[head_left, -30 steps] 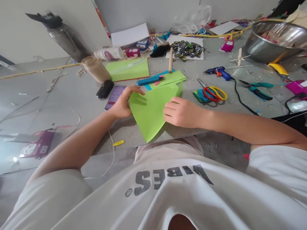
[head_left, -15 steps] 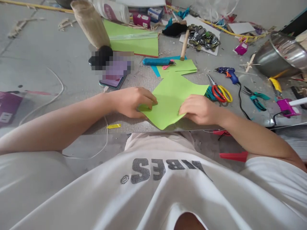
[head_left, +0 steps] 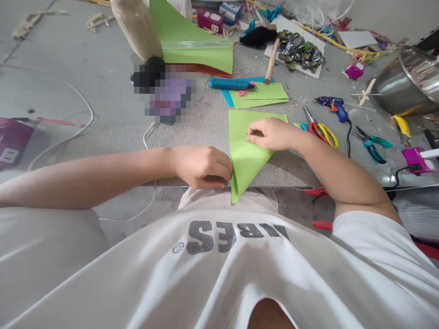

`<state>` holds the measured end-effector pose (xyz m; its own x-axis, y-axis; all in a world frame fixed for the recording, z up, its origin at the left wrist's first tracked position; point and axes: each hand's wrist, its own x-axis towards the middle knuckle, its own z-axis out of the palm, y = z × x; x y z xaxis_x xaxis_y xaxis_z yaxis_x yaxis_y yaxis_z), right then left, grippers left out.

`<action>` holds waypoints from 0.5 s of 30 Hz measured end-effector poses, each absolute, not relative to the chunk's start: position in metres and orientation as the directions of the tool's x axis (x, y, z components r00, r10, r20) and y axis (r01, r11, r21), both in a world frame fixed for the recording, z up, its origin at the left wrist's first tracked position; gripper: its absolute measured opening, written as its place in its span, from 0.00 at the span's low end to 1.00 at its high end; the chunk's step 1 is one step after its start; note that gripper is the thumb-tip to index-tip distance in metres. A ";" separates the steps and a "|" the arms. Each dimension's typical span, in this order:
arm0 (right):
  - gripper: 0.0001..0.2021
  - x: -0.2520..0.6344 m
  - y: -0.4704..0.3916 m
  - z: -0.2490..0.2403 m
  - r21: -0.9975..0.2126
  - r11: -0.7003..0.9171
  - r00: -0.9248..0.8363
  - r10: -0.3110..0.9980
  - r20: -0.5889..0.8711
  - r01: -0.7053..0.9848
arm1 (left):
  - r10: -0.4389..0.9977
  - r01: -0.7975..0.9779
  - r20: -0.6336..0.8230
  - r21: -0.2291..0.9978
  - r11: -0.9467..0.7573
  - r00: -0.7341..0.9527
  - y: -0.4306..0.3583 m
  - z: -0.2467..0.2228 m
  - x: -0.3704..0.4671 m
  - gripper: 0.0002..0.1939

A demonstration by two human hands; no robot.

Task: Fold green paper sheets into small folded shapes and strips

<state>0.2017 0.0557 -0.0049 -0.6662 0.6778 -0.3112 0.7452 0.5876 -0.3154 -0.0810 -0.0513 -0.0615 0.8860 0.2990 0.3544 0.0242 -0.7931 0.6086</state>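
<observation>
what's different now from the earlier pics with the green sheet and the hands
The green sheet has been folded over, one tip now past the near edge of the table. The left hand moved toward the body; the right hand moved away from it, onto the sheet's upper part. The blue cutter and pliers stayed put.

Pale, fairly even light on the table (head_left: 116, 128); soft shadow beside the green paper (head_left: 250, 162). Glints on steel bowl (head_left: 391, 89). Edges stretched; pixel blocks mask the phone (head_left: 170, 98).
</observation>
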 end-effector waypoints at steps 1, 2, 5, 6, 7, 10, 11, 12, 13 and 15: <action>0.07 0.203 0.056 -0.009 -0.315 0.602 -0.679 0.677 -0.285 0.733 | 0.298 0.035 0.377 0.569 -0.821 0.877 -0.051 -0.063 -0.082 0.14; 0.07 0.206 0.057 -0.013 -0.316 0.618 -0.692 0.676 -0.254 0.720 | 0.300 0.061 0.386 0.523 -0.850 0.872 -0.050 -0.065 -0.082 0.17; 0.06 0.215 0.060 -0.024 -0.317 0.659 -0.724 0.670 -0.167 0.682 | 0.335 0.196 0.354 0.374 -0.907 0.873 -0.051 -0.069 -0.079 0.20; 0.07 0.216 0.061 -0.027 -0.318 0.668 -0.731 0.666 -0.146 0.672 | 0.348 0.235 0.342 0.331 -0.914 0.873 -0.052 -0.070 -0.077 0.19; 0.07 0.217 0.062 -0.029 -0.322 0.675 -0.737 0.663 -0.130 0.664 | 0.352 0.257 0.335 0.295 -0.920 0.874 -0.053 -0.071 -0.075 0.18; 0.08 0.216 0.062 -0.032 -0.325 0.676 -0.737 0.666 -0.111 0.661 | 0.328 0.255 0.336 0.244 -0.936 0.883 -0.054 -0.076 -0.069 0.24; 0.08 0.215 0.062 -0.033 -0.321 0.675 -0.733 0.671 -0.107 0.664 | 0.322 0.249 0.332 0.244 -0.937 0.887 -0.054 -0.077 -0.069 0.26; 0.08 0.214 0.062 -0.033 -0.313 0.674 -0.730 0.676 -0.101 0.669 | 0.318 0.245 0.327 0.247 -0.938 0.890 -0.053 -0.079 -0.068 0.26; 0.08 0.212 0.062 -0.034 -0.305 0.675 -0.726 0.681 -0.093 0.672 | 0.314 0.239 0.318 0.253 -0.938 0.895 -0.052 -0.080 -0.069 0.27; 0.09 0.211 0.062 -0.036 -0.291 0.679 -0.725 0.684 -0.083 0.674 | 0.298 0.220 0.300 0.265 -0.939 0.906 -0.050 -0.082 -0.071 0.29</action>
<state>0.2108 0.0618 -0.0361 -0.7246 0.6841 -0.0828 0.6741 0.6787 -0.2914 -0.0710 -0.0501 -0.0816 0.9062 0.2977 0.3002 0.2204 -0.9386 0.2653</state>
